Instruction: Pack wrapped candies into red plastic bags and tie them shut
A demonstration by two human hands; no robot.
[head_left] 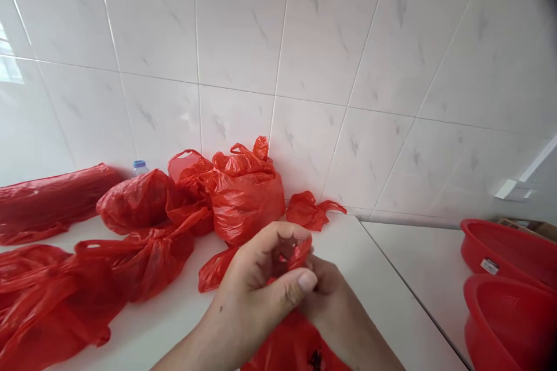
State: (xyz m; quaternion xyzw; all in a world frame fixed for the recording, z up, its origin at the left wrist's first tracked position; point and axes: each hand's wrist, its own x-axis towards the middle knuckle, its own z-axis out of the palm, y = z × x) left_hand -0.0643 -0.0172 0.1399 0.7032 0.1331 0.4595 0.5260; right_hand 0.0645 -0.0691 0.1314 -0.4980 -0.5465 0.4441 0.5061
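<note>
Low in the middle of the head view is a red plastic bag (pixel 285 348), with something dark showing near its lower right part. My left hand (pixel 267 284) is closed, its thumb and curled fingers around the bag's twisted top (pixel 300 252). Behind it, my right hand (pixel 324 287) meets the left at the gathered plastic; most of its fingers are hidden. Just beyond my hands stands a full red plastic bag (pixel 248 197), and a small crumpled red bag (pixel 308 210) lies by the wall.
More filled red bags (pixel 134 203) cover the left side, with a blue-capped bottle (pixel 140 168) behind them. Two red plastic basins (pixel 485 293) stand at the right, near a cardboard box (pixel 533 227). A tiled wall (pixel 304 40) bounds the white table (pixel 374 278).
</note>
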